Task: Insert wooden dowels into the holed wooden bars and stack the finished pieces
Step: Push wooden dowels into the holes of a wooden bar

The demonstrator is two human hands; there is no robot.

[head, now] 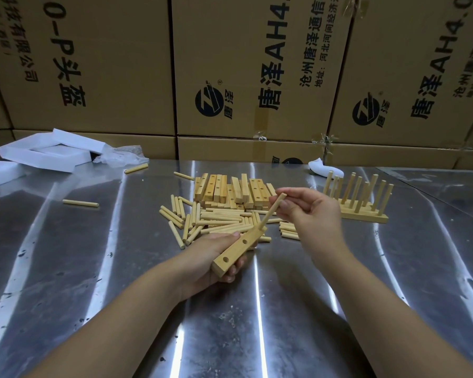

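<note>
Gripping holed bar in curled left hand, just in front of the dowel pile. Pinching a tilted dowel in the right hand above that pile, tip in the bar.

Loose dowels lay at the middle of the table, with holed bars piled directly behind them. Finished pieces stood to the right, foam far left, cartons behind.
</note>
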